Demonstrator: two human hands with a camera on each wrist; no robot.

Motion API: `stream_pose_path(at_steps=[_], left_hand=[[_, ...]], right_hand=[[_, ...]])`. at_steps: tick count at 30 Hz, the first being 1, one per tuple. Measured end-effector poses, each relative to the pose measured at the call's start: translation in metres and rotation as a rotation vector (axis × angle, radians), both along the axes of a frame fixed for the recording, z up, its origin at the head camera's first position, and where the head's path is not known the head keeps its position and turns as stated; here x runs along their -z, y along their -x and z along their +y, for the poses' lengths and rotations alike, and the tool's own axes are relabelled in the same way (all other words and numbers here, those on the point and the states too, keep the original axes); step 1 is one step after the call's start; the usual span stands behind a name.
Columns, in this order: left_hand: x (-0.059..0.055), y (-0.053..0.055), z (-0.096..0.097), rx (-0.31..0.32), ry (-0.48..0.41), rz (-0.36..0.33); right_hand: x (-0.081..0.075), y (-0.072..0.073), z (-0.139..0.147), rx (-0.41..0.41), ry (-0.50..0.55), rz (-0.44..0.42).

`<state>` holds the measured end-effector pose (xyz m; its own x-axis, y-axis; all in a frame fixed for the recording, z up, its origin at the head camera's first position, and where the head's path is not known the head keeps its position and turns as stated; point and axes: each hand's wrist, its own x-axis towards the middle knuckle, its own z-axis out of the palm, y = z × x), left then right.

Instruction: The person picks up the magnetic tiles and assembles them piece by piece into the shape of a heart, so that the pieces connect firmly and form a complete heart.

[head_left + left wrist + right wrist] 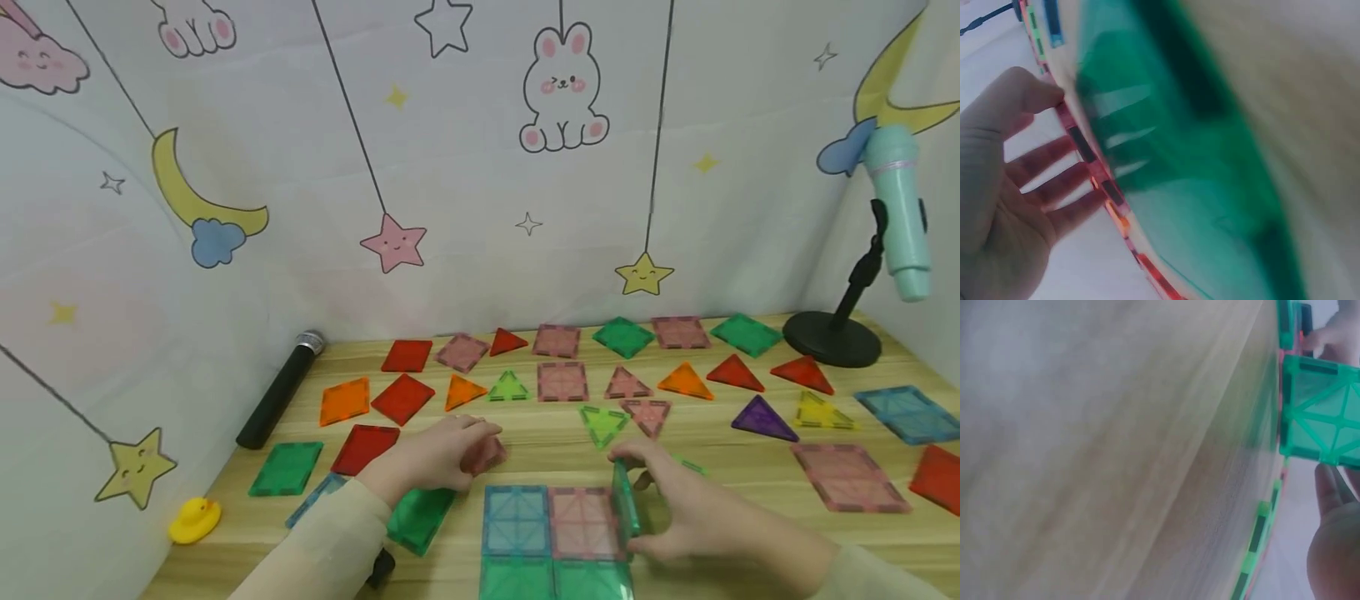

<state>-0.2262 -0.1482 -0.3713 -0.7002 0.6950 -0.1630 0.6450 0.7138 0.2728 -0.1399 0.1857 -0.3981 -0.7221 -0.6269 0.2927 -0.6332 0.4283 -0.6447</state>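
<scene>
My left hand (442,450) pinches a pink magnetic tile (487,455) low over the table, left of centre. In the left wrist view the thumb and fingers of the left hand (1010,175) meet at that tile's edge. With thumb and fingertips, my right hand (693,510) holds a green square magnetic tile (625,504) on edge. It stands upright along the right side of a flat pink square (581,525). Joined to that square are a blue square (516,521) and two green squares (516,581) in front, forming a block.
Several loose tiles, squares and triangles, lie in rows towards the back, with a green square (420,521) beneath my left wrist. A black microphone (281,390) and yellow duck (197,520) sit left. A mint microphone (897,212) on a black stand (832,338) stands back right.
</scene>
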Motion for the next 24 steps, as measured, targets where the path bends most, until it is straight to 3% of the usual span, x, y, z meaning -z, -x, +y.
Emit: stream_pose_path(at_steps=[4,11,16,19,24], left_hand=[[-0.003,0.001,0.006,0.035,-0.112,-0.034],[-0.009,-0.007,0.025,0.094,-0.274,-0.044],[-0.013,-0.014,0.046,0.076,-0.345,-0.149],[-0.014,-0.018,0.059,0.095,-0.356,-0.183],[-0.015,-0.023,0.077,0.141,-0.369,-0.143]], right_hand=[[0.000,0.001,-0.001,-0.015,0.008,0.000],[-0.002,0.000,0.000,-0.019,0.016,0.019],[-0.002,0.000,0.001,-0.036,0.014,0.064],[-0.003,0.000,0.001,-0.007,-0.003,0.026],[-0.007,-0.002,0.001,0.055,-0.096,-0.103]])
